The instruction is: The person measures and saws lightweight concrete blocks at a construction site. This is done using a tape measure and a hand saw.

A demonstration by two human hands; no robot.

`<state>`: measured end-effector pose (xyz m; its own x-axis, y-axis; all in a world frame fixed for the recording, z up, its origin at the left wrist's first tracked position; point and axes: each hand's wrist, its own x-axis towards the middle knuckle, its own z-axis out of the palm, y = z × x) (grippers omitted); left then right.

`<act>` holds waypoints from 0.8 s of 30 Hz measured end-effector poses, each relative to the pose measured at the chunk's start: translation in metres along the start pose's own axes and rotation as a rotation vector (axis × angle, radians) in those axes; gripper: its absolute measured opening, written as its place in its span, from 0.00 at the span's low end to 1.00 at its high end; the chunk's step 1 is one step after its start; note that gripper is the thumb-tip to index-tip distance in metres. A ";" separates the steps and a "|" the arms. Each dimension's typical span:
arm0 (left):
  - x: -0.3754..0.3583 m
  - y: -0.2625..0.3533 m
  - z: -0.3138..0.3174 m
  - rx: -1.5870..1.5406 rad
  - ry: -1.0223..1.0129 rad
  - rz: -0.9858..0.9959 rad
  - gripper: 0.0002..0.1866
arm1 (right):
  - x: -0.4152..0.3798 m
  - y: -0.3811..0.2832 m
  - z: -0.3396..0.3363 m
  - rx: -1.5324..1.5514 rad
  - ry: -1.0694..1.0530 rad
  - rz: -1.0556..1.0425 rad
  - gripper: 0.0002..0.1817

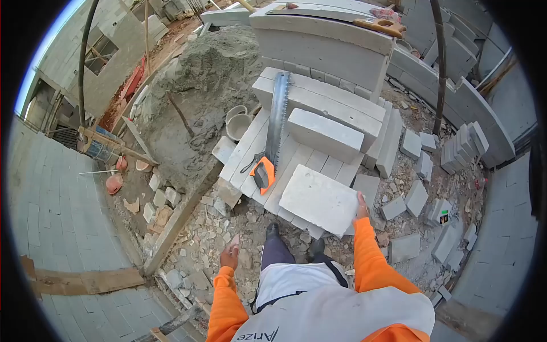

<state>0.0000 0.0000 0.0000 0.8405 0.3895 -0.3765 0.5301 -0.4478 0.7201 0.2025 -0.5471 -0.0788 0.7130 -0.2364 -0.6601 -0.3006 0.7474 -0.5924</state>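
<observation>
A pale concrete block [319,199] lies flat at the near edge of a low platform of blocks [296,154]. My right hand [362,206] grips its right end, fingers against the side. Away from the block, my left hand [229,256] hangs over the rubble with its fingers apart; a pale patch at the fingertips is too small to make out. A handsaw [277,122] with an orange handle lies across the platform, left of the block. Behind the block, another block [326,134] stands on its long edge against a row of longer blocks [336,105].
A sand or mortar heap [211,74] and buckets [238,125] are at the left. Loose blocks [417,196] and rubble [216,245] cover the ground. A wooden-handled saw [380,26] rests on the high block stack [319,43]. Poles [439,68] stand around.
</observation>
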 end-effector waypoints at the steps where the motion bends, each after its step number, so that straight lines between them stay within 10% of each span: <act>1: 0.015 0.010 -0.009 0.009 0.010 0.059 0.18 | -0.007 0.003 0.004 0.001 -0.012 -0.010 0.41; 5: 0.082 0.037 0.015 0.016 -0.095 0.140 0.17 | 0.001 -0.019 -0.014 -0.300 0.124 -0.018 0.41; 15: 0.274 0.162 0.053 0.069 -0.166 0.565 0.08 | -0.072 0.055 -0.077 -0.842 0.861 -0.790 0.32; 18: 0.287 0.217 0.062 0.032 -0.160 0.628 0.09 | -0.135 0.075 -0.054 -0.935 0.765 -0.474 0.34; 21: 0.278 0.229 0.083 -0.076 -0.545 0.576 0.12 | -0.140 0.105 -0.103 -0.463 0.487 -0.321 0.34; 24: 0.255 0.213 0.117 0.196 -0.873 0.651 0.29 | -0.143 0.103 -0.053 -0.464 0.649 -0.206 0.36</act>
<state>0.3401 -0.0904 -0.0105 0.7143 -0.6340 -0.2963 -0.0985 -0.5102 0.8544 0.0356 -0.4692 -0.0699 0.3168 -0.7589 -0.5690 -0.5364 0.3514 -0.7673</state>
